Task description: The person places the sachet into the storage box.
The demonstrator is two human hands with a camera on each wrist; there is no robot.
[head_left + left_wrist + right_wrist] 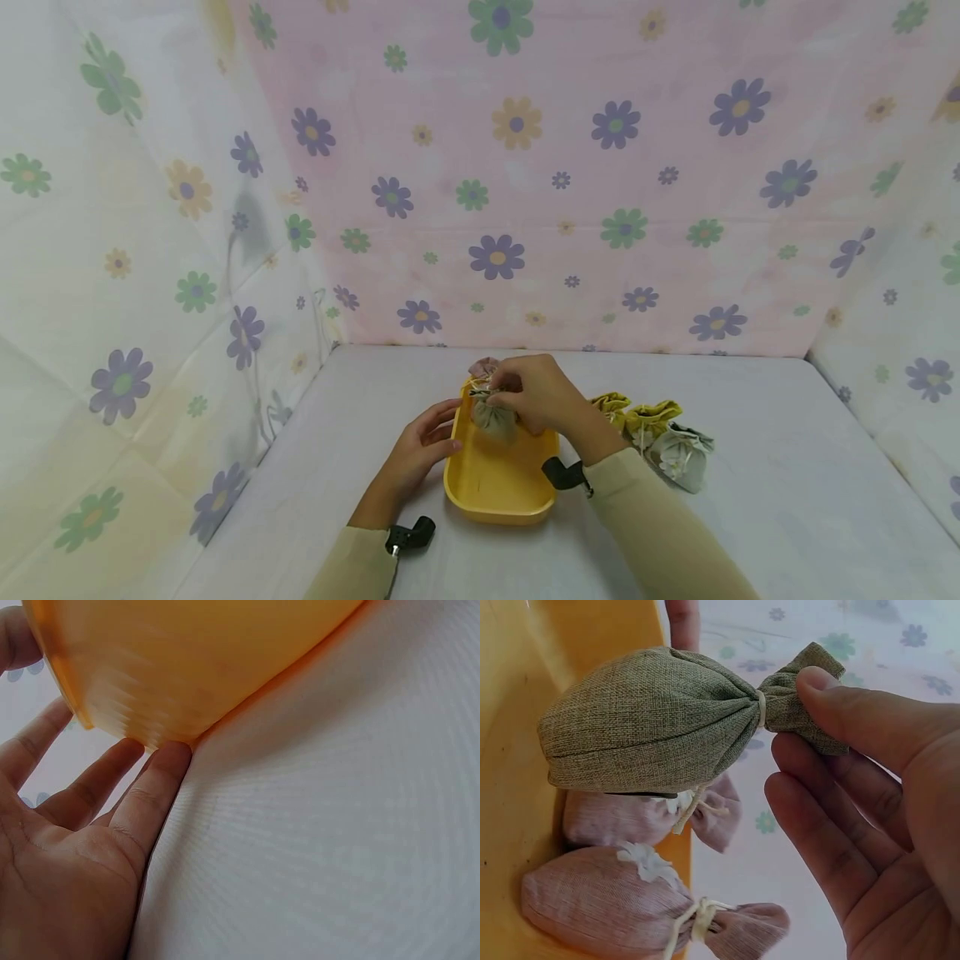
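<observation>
A grey-green drawstring pouch [652, 724], tied with a cream cord, hangs by its gathered neck from my right hand [536, 392]; thumb and fingers pinch it in the right wrist view. It is over the yellow tray [498, 492]. Two pink drawstring pouches lie in the tray, the nearer pink pouch [604, 900] and another pink pouch [622, 817] partly behind the green one; both carry white flower trims. My left hand [423, 446] rests against the tray's left side, its extended fingertips touching the outer wall in the left wrist view.
Right of the tray, partly behind my right forearm, lie a yellow pouch [651, 417], another yellow pouch [611, 404] and a pale grey pouch [678, 458]. Flowered cloth [555, 200] hangs around the white-covered table [787, 483].
</observation>
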